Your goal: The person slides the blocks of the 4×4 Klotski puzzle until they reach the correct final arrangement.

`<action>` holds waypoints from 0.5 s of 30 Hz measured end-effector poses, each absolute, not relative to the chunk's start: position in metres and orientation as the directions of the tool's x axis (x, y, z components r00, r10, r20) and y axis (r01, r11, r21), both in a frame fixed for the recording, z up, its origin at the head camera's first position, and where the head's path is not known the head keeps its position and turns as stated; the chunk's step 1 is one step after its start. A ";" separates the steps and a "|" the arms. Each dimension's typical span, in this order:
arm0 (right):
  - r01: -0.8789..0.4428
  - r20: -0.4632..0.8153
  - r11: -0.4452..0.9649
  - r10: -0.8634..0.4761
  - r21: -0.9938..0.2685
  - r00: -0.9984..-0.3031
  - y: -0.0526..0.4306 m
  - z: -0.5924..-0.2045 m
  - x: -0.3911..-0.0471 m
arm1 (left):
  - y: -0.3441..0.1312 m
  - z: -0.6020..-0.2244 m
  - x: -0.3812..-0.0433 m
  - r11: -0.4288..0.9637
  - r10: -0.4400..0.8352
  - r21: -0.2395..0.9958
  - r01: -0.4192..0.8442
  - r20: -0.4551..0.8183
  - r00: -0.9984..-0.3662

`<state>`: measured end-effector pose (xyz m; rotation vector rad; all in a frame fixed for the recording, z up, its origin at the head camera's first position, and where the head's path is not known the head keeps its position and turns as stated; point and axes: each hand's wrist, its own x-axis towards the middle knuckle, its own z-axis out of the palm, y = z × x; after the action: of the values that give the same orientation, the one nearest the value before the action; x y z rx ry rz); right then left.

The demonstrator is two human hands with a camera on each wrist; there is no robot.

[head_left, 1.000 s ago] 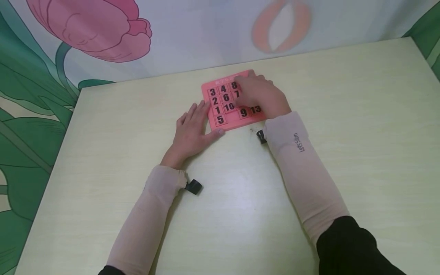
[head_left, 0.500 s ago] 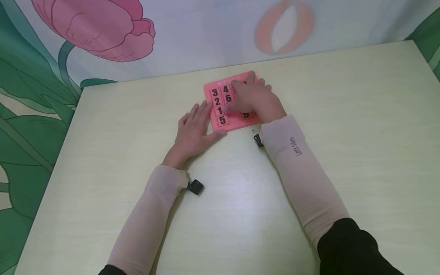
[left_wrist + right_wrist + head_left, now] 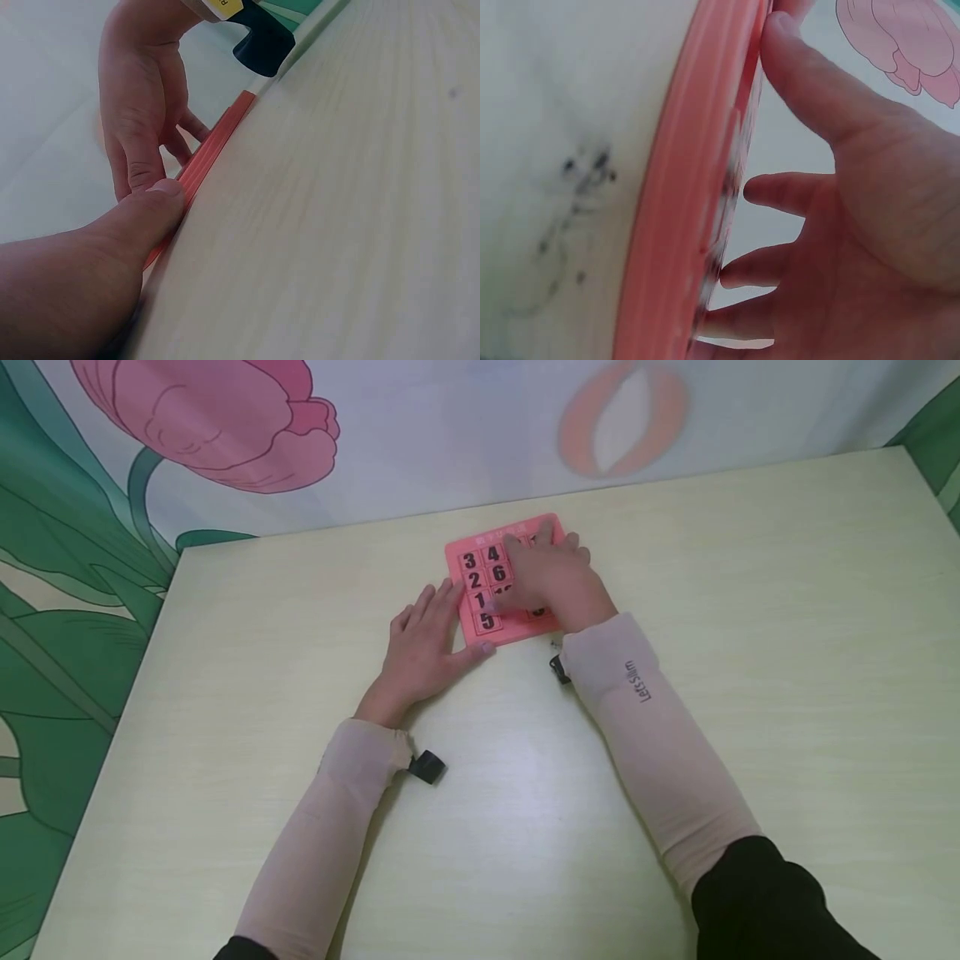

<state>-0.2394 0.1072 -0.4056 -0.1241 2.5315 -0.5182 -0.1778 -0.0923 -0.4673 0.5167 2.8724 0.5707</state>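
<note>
A pink number-slide puzzle (image 3: 480, 631) with black numerals on its tiles lies near the table's back edge. My left hand (image 3: 423, 652) rests at its lower left corner, fingers straight along the left side and thumb on the front edge. Over the tiles, my right hand (image 3: 551, 572) has its fingers spread, with thumb and fingertips touching the face. It covers most of the right-hand numbers. In the right wrist view, the puzzle's ridged side (image 3: 667, 180) shows beside the extended right thumb and fingers. The left wrist view shows the left thumb (image 3: 154, 210) against the puzzle's edge.
The pale wooden table (image 3: 487, 827) extends around the puzzle. Behind it stands a wall (image 3: 450, 435) with painted flowers and leaves. Dark marks (image 3: 589, 172) spot the tabletop near the puzzle. A small black camera (image 3: 427, 767) sits on the left wrist.
The right hand has slid a little left and down across the tiles, its thumb now near the 1 and 10. The left hand stays at the corner.
</note>
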 end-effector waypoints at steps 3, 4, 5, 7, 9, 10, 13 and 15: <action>0.027 -0.506 0.919 -0.193 -0.394 -0.841 0.109 -0.405 -0.240 | -0.092 -0.467 -0.177 0.868 0.365 0.396 0.301 -0.095 -0.926; 0.027 -0.509 0.916 -0.197 -0.399 -0.838 0.110 -0.404 -0.240 | -0.092 -0.467 -0.177 0.867 0.365 0.397 0.301 -0.095 -0.926; 0.025 -0.511 0.915 -0.202 -0.402 -0.836 0.111 -0.404 -0.240 | -0.092 -0.466 -0.177 0.867 0.364 0.398 0.300 -0.095 -0.926; 0.022 -0.515 0.913 -0.210 -0.408 -0.831 0.112 -0.402 -0.240 | -0.092 -0.466 -0.177 0.866 0.365 0.398 0.301 -0.094 -0.926; 0.022 -0.523 0.910 -0.218 -0.414 -0.824 0.113 -0.400 -0.240 | -0.091 -0.466 -0.177 0.865 0.367 0.399 0.303 -0.093 -0.926; 0.021 -0.525 0.910 -0.221 -0.415 -0.822 0.114 -0.400 -0.240 | -0.091 -0.466 -0.177 0.865 0.368 0.400 0.304 -0.093 -0.925; 0.024 -0.535 0.911 -0.220 -0.411 -0.816 0.115 -0.398 -0.240 | -0.091 -0.466 -0.177 0.866 0.369 0.396 0.305 -0.095 -0.925; 0.029 -0.537 0.912 -0.215 -0.409 -0.816 0.115 -0.397 -0.240 | -0.091 -0.467 -0.177 0.866 0.369 0.397 0.305 -0.095 -0.924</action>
<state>-0.2399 0.1147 -0.3974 -0.1332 2.4713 -0.5409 -0.1774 -0.0912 -0.4666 0.5226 2.8703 0.5698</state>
